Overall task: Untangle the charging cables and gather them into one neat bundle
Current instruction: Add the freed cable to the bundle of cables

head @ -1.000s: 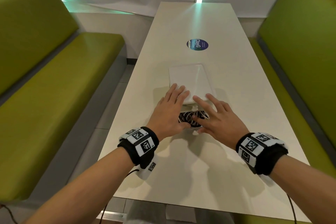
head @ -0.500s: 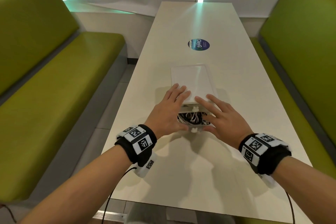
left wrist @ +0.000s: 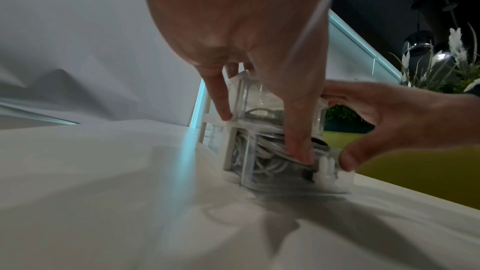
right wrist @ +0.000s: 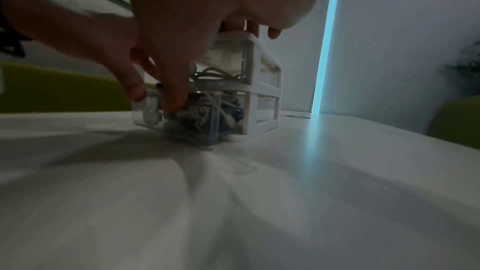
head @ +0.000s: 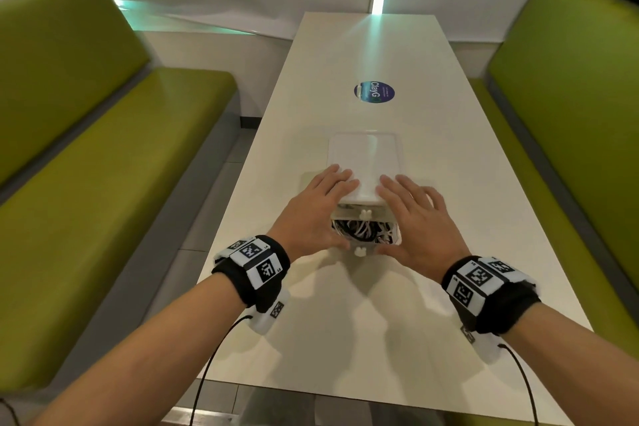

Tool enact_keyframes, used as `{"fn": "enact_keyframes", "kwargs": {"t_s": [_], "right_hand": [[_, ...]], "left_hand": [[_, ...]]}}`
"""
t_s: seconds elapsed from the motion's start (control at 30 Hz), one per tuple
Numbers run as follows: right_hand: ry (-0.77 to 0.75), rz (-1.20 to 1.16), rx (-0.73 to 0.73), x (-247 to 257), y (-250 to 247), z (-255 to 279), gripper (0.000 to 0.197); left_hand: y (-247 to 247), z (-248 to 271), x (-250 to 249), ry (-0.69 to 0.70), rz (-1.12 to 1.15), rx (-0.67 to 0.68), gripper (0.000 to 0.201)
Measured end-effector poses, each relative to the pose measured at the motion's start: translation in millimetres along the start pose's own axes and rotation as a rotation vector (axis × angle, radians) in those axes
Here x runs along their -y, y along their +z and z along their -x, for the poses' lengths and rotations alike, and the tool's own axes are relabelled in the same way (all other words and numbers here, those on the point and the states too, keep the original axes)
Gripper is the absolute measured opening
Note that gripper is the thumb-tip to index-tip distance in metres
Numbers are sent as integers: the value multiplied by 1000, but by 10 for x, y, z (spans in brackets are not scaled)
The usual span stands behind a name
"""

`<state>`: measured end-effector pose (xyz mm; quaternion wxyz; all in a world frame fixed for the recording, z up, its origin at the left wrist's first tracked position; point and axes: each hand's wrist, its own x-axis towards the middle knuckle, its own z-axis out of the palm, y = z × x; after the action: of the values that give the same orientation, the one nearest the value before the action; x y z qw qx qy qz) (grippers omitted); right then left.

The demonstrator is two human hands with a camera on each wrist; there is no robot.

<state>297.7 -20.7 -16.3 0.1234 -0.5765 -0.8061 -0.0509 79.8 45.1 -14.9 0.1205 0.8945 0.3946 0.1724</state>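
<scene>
A small white-framed organizer (head: pixel 366 162) with two clear drawers stands mid-table. Its lower drawer (head: pixel 380 247) is pulled part-way out and holds tangled black and white cables (head: pixel 359 230). My left hand (head: pixel 311 214) lies with straight fingers on the organizer's top, its thumb (left wrist: pixel 298 141) pressing the drawer's rim. My right hand (head: pixel 418 221) mirrors it on the right, thumb at the drawer's front. In the right wrist view another pale cable (right wrist: pixel 213 74) shows inside the upper drawer. The right wrist view also shows the cables (right wrist: pixel 200 114) bunched behind the clear wall.
The long white table (head: pixel 345 322) carries a round dark sticker (head: pixel 374 93) beyond the organizer. Green benches flank it on the left (head: pixel 86 183) and right (head: pixel 570 97). A wall closes the table's far end.
Both hands have slid forward, so the fingers now lie farther over the organizer's top. The lower drawer stays part-way out with the cables inside.
</scene>
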Motion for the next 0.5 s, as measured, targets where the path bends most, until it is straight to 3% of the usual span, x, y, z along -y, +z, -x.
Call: {"fn": "enact_keyframes", "kwargs": {"t_s": [0.17,0.23,0.33,0.43,0.5], "right_hand": [[36,-70,-63,60,59,-104,82],[44,-95,-58,71,56,-109,80],[92,-217,-9,28,14,-22,89],[340,-512,16,63,-154,30,113],[466,-726,107,100,-204,20,123]], "left_hand": [[82,-17,-39,23,8,-173,75],[86,-25,-36,24,9,-169,74],[30,13,16,-43,108,-102,95],[-55,104,39,-269,270,-62,128],[-51,141,19,-374,325,36,135]]}}
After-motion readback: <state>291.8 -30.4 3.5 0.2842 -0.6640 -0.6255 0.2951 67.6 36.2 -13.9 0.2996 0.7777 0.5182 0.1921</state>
